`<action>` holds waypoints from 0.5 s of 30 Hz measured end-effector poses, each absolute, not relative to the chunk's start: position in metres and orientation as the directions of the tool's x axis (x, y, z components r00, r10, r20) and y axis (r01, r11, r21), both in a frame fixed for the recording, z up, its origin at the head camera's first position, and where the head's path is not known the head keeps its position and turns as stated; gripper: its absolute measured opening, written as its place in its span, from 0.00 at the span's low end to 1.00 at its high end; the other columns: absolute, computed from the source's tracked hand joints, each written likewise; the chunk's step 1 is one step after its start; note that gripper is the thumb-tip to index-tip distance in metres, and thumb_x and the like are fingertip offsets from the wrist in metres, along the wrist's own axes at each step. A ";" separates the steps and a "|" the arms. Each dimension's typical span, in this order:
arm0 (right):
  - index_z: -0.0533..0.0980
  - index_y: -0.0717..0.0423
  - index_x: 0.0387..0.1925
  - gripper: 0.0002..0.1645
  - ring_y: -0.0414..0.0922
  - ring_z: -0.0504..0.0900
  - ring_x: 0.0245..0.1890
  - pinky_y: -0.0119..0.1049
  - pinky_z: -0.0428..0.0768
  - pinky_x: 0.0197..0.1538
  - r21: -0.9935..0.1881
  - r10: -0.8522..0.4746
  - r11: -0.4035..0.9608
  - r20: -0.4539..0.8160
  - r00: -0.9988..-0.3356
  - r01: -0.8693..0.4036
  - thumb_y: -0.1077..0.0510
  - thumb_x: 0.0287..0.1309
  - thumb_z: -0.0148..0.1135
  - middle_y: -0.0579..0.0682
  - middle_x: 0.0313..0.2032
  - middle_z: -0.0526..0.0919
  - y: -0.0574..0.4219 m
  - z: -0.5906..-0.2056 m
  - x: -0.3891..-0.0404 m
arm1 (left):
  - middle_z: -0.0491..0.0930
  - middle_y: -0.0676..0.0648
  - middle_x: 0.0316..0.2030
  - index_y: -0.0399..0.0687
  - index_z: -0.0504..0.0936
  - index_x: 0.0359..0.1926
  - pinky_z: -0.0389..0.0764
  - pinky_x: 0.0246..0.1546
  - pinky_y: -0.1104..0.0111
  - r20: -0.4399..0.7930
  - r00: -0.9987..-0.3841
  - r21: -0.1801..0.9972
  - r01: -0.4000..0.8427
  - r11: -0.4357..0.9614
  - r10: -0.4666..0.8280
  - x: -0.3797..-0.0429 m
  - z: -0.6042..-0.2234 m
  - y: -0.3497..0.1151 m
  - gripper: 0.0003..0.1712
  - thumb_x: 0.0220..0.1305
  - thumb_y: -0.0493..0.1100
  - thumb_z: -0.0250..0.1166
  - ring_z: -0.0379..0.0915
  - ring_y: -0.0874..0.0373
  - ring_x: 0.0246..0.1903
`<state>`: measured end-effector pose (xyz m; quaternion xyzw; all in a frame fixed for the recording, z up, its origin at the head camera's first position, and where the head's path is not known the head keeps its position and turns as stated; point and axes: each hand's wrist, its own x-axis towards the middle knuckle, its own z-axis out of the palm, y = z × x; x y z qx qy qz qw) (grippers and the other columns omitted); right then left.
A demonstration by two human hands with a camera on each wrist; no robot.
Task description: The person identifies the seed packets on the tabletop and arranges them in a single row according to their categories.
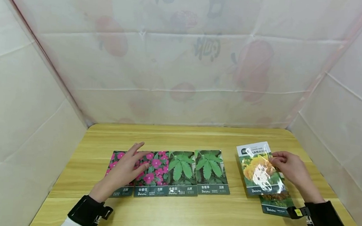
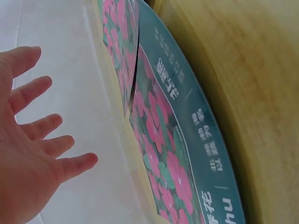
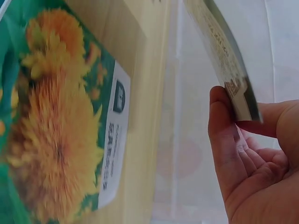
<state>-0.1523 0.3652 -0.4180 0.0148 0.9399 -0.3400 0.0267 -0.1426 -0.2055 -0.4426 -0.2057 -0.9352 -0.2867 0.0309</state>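
Observation:
My right hand pinches the right edge of a yellow-flowered seed packet between thumb and finger. In the right wrist view this held packet is raised and seen nearly edge-on. Partly hidden beneath it, another yellow-flowered seed packet lies on the table. My left hand, fingers spread, hovers over two pink-flowered seed packets at the left of a row. The left wrist view shows that hand holding nothing, apart from the pink-flowered packets.
Two green-leaf seed packets, one inner and one outer, continue the row to the right. The wooden table ends at a pale fabric backdrop, with fabric walls at both sides.

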 end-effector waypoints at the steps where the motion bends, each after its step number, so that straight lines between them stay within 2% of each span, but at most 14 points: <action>1: 0.71 0.73 0.63 0.33 0.47 0.85 0.39 0.41 0.83 0.38 -0.642 0.011 0.765 -0.054 -0.998 0.043 0.46 0.78 0.55 0.65 0.47 0.86 0.363 -0.419 -0.152 | 0.57 0.36 0.78 0.44 0.77 0.69 0.65 0.66 0.34 0.174 -0.914 0.525 0.400 0.751 0.366 -0.142 -0.442 -0.206 0.27 0.73 0.47 0.68 0.46 0.32 0.77; 5: 0.70 0.75 0.63 0.33 0.47 0.85 0.39 0.38 0.82 0.37 -0.680 0.009 0.732 -0.056 -0.998 0.045 0.47 0.78 0.56 0.66 0.47 0.86 0.355 -0.423 -0.154 | 0.57 0.36 0.78 0.44 0.77 0.69 0.64 0.66 0.34 0.176 -0.915 0.528 0.400 0.749 0.364 -0.141 -0.443 -0.206 0.27 0.73 0.47 0.68 0.46 0.32 0.77; 10: 0.68 0.75 0.66 0.35 0.48 0.84 0.39 0.41 0.83 0.39 -0.729 0.005 0.680 -0.092 -0.996 0.071 0.46 0.77 0.57 0.64 0.47 0.85 0.345 -0.432 -0.159 | 0.57 0.36 0.78 0.44 0.77 0.69 0.66 0.65 0.34 0.175 -0.916 0.524 0.397 0.753 0.362 -0.141 -0.443 -0.205 0.27 0.73 0.47 0.67 0.47 0.32 0.77; 13: 0.69 0.68 0.66 0.43 0.49 0.85 0.41 0.38 0.83 0.37 -0.746 0.004 0.662 -0.090 -0.996 0.070 0.33 0.73 0.56 0.61 0.48 0.85 0.353 -0.459 -0.172 | 0.57 0.36 0.78 0.45 0.78 0.69 0.69 0.64 0.36 0.178 -0.915 0.518 0.401 0.756 0.363 -0.141 -0.443 -0.204 0.26 0.74 0.47 0.67 0.48 0.32 0.77; 15: 0.70 0.63 0.67 0.50 0.51 0.85 0.42 0.39 0.83 0.39 -0.749 0.000 0.660 -0.081 -0.997 0.061 0.24 0.67 0.54 0.60 0.49 0.84 0.362 -0.484 -0.183 | 0.58 0.36 0.77 0.44 0.78 0.68 0.74 0.61 0.39 0.188 -0.911 0.514 0.409 0.754 0.366 -0.141 -0.444 -0.204 0.26 0.74 0.47 0.67 0.56 0.34 0.75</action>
